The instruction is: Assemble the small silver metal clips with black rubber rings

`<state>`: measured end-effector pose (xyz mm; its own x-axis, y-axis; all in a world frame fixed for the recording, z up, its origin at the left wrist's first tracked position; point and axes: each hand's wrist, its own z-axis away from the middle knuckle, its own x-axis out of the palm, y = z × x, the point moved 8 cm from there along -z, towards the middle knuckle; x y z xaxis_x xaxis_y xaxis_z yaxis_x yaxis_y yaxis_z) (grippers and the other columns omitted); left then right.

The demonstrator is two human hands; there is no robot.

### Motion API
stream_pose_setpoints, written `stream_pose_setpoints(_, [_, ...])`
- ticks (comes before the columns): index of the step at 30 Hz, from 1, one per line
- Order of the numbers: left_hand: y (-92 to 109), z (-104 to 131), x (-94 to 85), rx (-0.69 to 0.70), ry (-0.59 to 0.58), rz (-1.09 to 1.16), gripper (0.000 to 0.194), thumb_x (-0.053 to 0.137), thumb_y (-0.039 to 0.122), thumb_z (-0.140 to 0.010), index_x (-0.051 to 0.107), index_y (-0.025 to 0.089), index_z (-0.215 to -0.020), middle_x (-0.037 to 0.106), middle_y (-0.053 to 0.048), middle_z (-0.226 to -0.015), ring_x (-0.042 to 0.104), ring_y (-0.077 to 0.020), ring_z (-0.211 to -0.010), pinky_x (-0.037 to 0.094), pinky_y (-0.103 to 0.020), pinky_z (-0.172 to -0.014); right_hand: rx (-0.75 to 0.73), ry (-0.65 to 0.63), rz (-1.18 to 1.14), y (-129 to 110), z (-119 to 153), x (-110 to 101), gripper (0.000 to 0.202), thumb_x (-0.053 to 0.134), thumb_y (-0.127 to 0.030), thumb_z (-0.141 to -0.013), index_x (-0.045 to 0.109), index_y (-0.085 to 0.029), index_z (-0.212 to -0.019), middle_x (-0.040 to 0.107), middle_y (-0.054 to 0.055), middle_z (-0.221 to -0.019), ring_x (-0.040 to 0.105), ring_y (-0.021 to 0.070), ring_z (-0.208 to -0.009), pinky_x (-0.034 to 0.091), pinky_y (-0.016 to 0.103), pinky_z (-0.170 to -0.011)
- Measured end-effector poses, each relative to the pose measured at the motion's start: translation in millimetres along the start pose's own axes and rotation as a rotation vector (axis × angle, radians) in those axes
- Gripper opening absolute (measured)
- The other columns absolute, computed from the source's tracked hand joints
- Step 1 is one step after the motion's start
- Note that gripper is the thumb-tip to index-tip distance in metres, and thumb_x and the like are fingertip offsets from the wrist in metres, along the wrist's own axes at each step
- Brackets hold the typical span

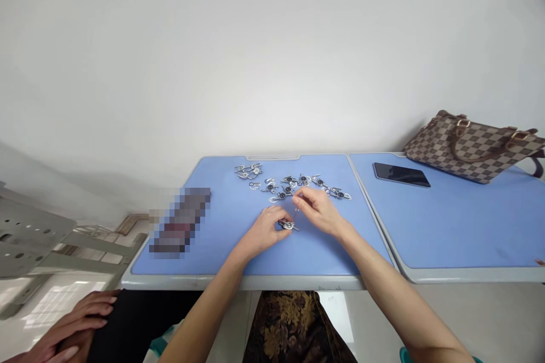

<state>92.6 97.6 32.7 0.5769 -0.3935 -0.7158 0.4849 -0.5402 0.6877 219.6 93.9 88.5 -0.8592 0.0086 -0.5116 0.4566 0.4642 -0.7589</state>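
My left hand rests on the blue table top, its thumb and fingers closed on a small silver metal piece with dark parts. Just above and to the right, my right hand pinches a thin, slender tool, perhaps a small screwdriver, its lower end pointing down at that piece. Behind my hands lie several similar silver pieces with black round centres. A smaller cluster of silver metal parts sits farther back on the left.
The work lies on a blue-topped table, with a second table beside it on the right. There lie a black phone and a checkered handbag. A blurred-out dark object is at the left. Another person's hands rest at lower left.
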Motion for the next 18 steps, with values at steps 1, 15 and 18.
stream_pose_setpoints(1, [0, 0, 0.0, 0.000, -0.001, 0.008, 0.005, 0.063, 0.020, -0.081, 0.063, 0.020, -0.086, 0.065, -0.002, -0.093, 0.058, -0.0205, -0.094, 0.045, -0.035, -0.089, -0.015, -0.024, 0.013, 0, 0, 3, 0.023, 0.047, -0.033, -0.096, 0.055, -0.020, -0.078, 0.050, -0.003, -0.064, 0.044, 0.0128, -0.059, 0.034, 0.025, -0.060])
stream_pose_setpoints(15, [-4, -1, 1.4, -0.016, -0.006, 0.062, 0.009, 0.065, 0.018, -0.080, 0.066, 0.020, -0.089, 0.066, -0.002, -0.096, 0.058, -0.0206, -0.097, 0.046, -0.034, -0.090, -0.102, -0.083, 0.082, -2, 2, 12, 0.023, 0.044, -0.031, -0.099, 0.056, -0.020, -0.083, 0.055, -0.001, -0.070, 0.050, 0.0136, -0.065, 0.036, 0.025, -0.064])
stream_pose_setpoints(18, [-5, -1, 2.0, -0.011, -0.008, 0.069, 0.010, 0.064, 0.018, -0.080, 0.067, 0.020, -0.089, 0.066, -0.002, -0.096, 0.059, -0.0210, -0.098, 0.047, -0.033, -0.090, -0.124, -0.094, 0.078, -3, 3, 13, 0.023, 0.044, -0.030, -0.100, 0.056, -0.020, -0.083, 0.056, -0.001, -0.071, 0.050, 0.0133, -0.065, 0.037, 0.025, -0.064])
